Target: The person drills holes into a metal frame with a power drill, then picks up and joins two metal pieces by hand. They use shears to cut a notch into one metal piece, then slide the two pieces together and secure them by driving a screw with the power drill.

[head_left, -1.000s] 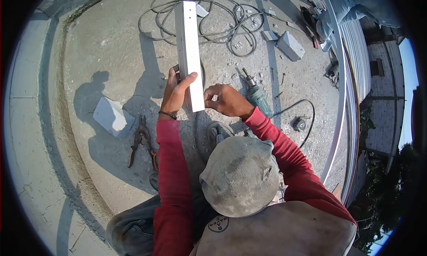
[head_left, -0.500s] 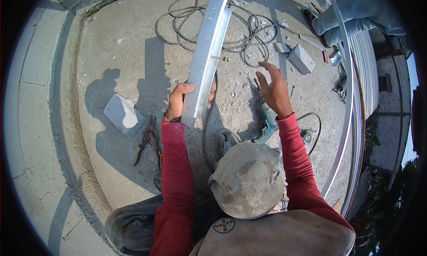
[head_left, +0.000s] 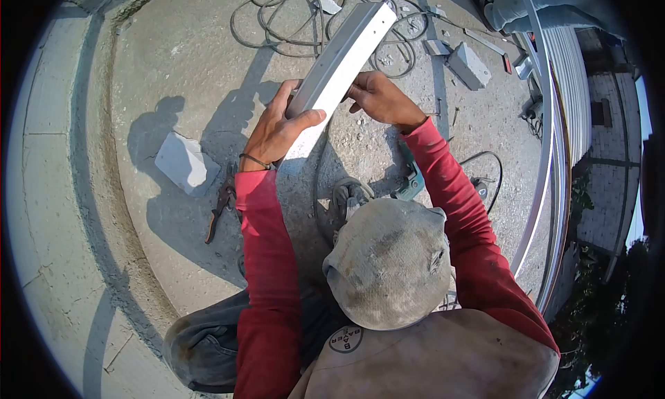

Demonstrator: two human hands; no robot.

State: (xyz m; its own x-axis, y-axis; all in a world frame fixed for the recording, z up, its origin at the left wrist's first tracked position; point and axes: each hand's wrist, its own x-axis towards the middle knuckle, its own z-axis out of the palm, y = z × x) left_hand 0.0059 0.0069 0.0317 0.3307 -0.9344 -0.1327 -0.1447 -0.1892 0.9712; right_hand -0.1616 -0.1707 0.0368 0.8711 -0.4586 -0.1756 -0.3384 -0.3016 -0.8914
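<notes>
A short galvanized metal channel [head_left: 343, 63] slants up and away in front of me, its pale face turned toward the light. My left hand [head_left: 280, 125] is closed round its lower end, thumb lying across the face. At the channel's right edge is my right hand [head_left: 381, 101], fingers curled in; the fingertips are partly behind the metal, and what they pinch is hidden. Below my right forearm lies a teal power drill [head_left: 412, 181], partly covered by the sleeve. Orange-handled snips [head_left: 220, 208] rest on the ground left of my left forearm.
A coiled cable [head_left: 267, 25] spreads over the concrete beyond the channel. Pale blocks lie left [head_left: 183, 162] and right [head_left: 470, 66]. Long metal profiles [head_left: 547, 143] run along the right side. Another person's leg [head_left: 516, 11] shows at top right.
The channel has been turned over and tilted right; the bolt seen sticking out of it is now hidden. My right hand has moved left from above the drill to the channel's edge.
</notes>
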